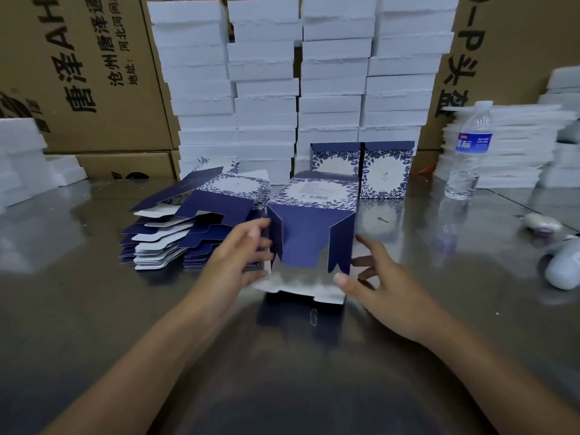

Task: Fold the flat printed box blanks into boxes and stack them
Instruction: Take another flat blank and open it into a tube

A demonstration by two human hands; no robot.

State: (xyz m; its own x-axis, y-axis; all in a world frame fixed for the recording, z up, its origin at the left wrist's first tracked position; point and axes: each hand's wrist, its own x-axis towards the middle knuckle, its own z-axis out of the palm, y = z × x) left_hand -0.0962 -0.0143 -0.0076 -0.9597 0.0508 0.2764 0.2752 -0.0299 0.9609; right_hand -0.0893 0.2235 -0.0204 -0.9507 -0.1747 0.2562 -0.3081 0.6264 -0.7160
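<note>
The left grip (241, 255) is blurred where its fingertips meet the left wall of the half-folded box (310, 215), so I cannot tell if it pinches the card or only presses it. The right grip (386, 284) is spread wide, its thumb tip touching the box's near white flap. The box lies on its side at the middle of the tabletop (110, 324), its open end with loose navy flaps facing near.

Just left of it sits a pile of flat blanks (175, 233), partly hidden by the left grip. Beyond it stand two finished boxes (387, 174), then tall stacks of white foam (298, 73) and brown cartons (94, 73). A water bottle (467, 152) stands far right. Blurred white objects (561, 268) lie at the right edge, cut off. The tabletop is shiny metal.
</note>
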